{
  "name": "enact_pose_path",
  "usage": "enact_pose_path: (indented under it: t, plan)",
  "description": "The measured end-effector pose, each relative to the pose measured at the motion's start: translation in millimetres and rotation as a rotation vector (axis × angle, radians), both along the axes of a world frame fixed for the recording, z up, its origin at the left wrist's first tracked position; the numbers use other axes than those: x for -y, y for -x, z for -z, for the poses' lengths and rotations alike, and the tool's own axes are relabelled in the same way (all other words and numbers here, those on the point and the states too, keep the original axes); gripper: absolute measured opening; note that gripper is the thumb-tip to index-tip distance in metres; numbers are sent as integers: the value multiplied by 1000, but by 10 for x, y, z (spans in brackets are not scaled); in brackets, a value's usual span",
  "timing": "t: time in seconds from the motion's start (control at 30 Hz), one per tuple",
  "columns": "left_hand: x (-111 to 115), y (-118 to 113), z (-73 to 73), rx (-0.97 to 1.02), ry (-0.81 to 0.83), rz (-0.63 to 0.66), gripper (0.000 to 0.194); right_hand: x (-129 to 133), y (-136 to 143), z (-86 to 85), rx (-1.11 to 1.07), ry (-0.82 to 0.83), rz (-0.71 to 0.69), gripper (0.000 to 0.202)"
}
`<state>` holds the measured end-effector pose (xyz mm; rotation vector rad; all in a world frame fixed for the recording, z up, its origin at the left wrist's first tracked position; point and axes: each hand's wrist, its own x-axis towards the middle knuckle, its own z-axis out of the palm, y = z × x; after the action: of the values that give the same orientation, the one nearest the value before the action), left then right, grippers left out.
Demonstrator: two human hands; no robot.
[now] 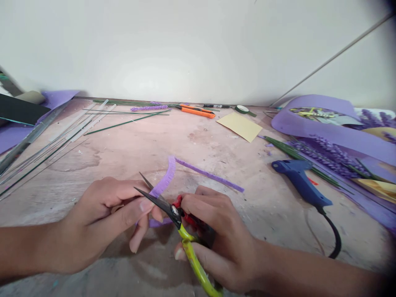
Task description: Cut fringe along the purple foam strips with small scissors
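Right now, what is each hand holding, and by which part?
Left hand: the fringed purple strip, pinched partway along; right hand: the scissors, by their handles.

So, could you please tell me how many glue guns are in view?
1: the blue glue gun lies on the table, to the right of the right hand. Any under the purple foam-like sheets would be hidden.

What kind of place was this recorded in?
Probably a craft workspace for making artificial flowers: a blue glue gun, green stems with purple blossoms and scissors at a purple strip show it.
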<state>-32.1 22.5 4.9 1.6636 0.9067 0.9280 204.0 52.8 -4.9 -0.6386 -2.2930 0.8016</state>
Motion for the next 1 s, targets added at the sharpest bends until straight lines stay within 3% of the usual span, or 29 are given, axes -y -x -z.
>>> enact_pose_path:
  t: [0.47, 0.77, 1.0]
  plan:
    - [-21, -32, -50, -55, -75, -5, 28, 1, -32, -6, 33, 51, -35, 46]
    - [9, -15, -7, 18, 123, -3, 31, 11, -65, 14, -30, 139, -57, 33]
    - [18, 11, 20, 31, 100, -73, 43, 9, -23, -17, 3, 70, 7, 40]
